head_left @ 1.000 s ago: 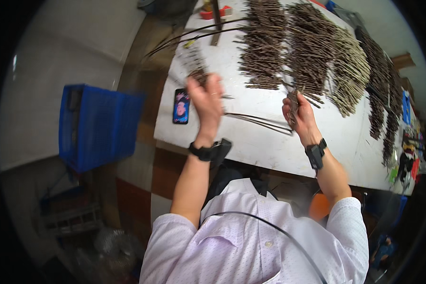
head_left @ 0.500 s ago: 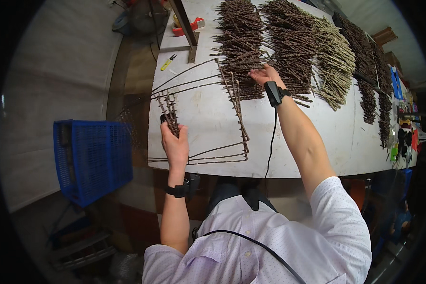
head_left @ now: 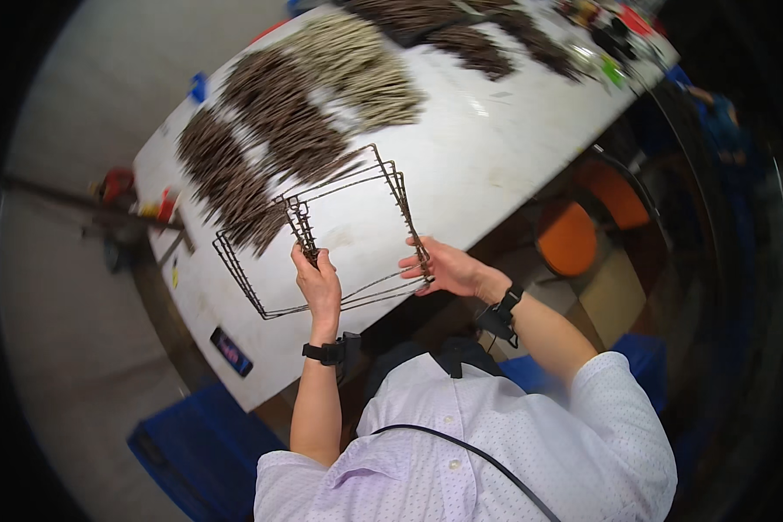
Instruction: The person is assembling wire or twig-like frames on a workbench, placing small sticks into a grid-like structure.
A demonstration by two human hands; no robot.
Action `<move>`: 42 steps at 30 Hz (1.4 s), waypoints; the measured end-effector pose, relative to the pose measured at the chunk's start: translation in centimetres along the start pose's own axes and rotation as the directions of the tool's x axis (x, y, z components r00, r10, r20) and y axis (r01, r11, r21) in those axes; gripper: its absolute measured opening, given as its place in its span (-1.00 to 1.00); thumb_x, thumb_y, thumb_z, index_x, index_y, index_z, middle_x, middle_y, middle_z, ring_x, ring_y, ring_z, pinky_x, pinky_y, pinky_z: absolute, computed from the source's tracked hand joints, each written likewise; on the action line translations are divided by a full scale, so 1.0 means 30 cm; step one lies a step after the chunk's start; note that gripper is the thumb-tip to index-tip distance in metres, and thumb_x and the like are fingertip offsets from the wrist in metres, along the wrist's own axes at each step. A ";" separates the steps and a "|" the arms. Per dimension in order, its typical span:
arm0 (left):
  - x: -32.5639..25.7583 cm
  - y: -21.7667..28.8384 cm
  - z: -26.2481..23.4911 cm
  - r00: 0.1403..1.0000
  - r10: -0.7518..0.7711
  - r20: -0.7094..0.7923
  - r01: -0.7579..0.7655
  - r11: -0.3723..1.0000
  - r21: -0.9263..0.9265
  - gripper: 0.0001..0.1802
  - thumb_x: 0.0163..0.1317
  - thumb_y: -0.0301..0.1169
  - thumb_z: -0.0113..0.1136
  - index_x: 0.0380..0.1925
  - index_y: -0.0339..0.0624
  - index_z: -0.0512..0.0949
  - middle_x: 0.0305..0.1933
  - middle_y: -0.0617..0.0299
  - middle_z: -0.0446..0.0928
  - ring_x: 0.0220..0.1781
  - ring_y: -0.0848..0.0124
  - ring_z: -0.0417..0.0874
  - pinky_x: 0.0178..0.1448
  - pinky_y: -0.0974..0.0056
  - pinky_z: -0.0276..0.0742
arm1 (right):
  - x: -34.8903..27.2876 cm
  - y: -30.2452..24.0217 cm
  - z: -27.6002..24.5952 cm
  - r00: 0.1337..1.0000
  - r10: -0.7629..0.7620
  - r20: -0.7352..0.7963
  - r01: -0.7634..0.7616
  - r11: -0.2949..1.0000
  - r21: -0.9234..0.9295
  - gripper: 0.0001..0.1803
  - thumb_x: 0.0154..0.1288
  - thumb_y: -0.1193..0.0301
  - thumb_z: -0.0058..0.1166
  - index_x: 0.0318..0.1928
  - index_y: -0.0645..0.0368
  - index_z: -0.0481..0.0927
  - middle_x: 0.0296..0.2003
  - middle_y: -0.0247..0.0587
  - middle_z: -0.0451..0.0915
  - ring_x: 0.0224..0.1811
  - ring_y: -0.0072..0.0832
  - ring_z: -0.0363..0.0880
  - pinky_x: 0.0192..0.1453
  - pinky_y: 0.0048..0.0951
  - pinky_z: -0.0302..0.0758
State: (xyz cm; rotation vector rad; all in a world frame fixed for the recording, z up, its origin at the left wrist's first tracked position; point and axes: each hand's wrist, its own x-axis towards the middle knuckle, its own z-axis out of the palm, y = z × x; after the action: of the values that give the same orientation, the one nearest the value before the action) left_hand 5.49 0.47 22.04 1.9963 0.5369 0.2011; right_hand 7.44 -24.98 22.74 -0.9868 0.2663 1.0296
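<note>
- My left hand (head_left: 317, 283) is closed in a pinch on a small bundle of rods (head_left: 303, 228) that stands up from the fingers, its long axis running away from me toward the dark heaps.
- My right hand (head_left: 444, 268) has its fingers curled around the near right corner of the wire frames (head_left: 322, 230), thumb on top; it grips that corner, so far as I can tell.
- The frames are a stack of thin rectangular wire outlines, lying flat on the table (head_left: 487, 157). They sit between my two hands and spread away from both, up and to the left of the right fingers.
- The frames' long side runs roughly left to right across me; the near edge passes just under the left hand and ends at the right fingers.
- The right hand is the one actually on the frames; the left is just over their near edge, busy with the bundle.
- Beyond the frames, touching or overlapping their far edge, lie heaps of dark rods (head_left: 261, 139) and paler ones (head_left: 365, 70).
- Right of the right fingers the tabletop is bare white up to the edge, which gives open room.
- The table edge runs close under both wrists; below it I see a blue crate (head_left: 191, 452) to my left and an orange stool (head_left: 570, 239) to my right.
</note>
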 end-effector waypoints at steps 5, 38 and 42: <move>-0.182 0.218 0.452 0.881 0.400 0.253 -0.427 0.902 0.059 -0.30 0.28 -0.50 0.13 0.39 -0.27 0.09 -0.15 -0.06 0.56 -0.18 0.10 0.64 -0.09 0.13 0.54 | -0.368 0.023 -0.287 0.898 -0.276 -0.343 0.320 0.944 0.076 -0.63 0.57 0.14 -0.31 0.26 -0.06 0.23 -0.09 -0.22 0.46 -0.15 -0.49 0.52 -0.17 -0.30 0.56; -1.699 1.311 2.668 0.081 0.258 0.963 -0.377 0.902 -0.210 -0.48 0.21 -0.30 0.22 0.03 -0.52 0.42 -0.17 -0.16 0.64 -0.11 0.07 0.69 -0.02 0.13 0.58 | -2.364 0.319 -2.085 -0.085 -0.304 -0.949 0.887 0.411 -0.212 -0.77 0.46 0.46 -0.04 0.08 0.15 0.46 -0.30 -0.37 0.51 -0.29 -0.59 0.50 -0.11 -0.39 0.58; -1.790 1.252 2.999 0.046 0.013 0.999 0.034 0.999 -0.014 -0.43 0.22 -0.39 0.26 0.14 -0.54 0.34 -0.12 -0.08 0.59 -0.16 0.23 0.66 -0.16 0.22 0.61 | -2.500 0.288 -2.351 0.053 -0.281 -0.958 0.806 0.579 -0.125 -0.71 0.44 0.42 0.01 0.11 0.20 0.42 -0.23 -0.32 0.55 -0.19 -0.55 0.55 -0.09 -0.40 0.57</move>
State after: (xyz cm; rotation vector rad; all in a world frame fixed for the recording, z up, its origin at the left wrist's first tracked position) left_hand 1.32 -110.65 17.35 1.5393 -0.4399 -1.2185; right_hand -22.01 -124.01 23.71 -0.9861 0.9583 -0.5597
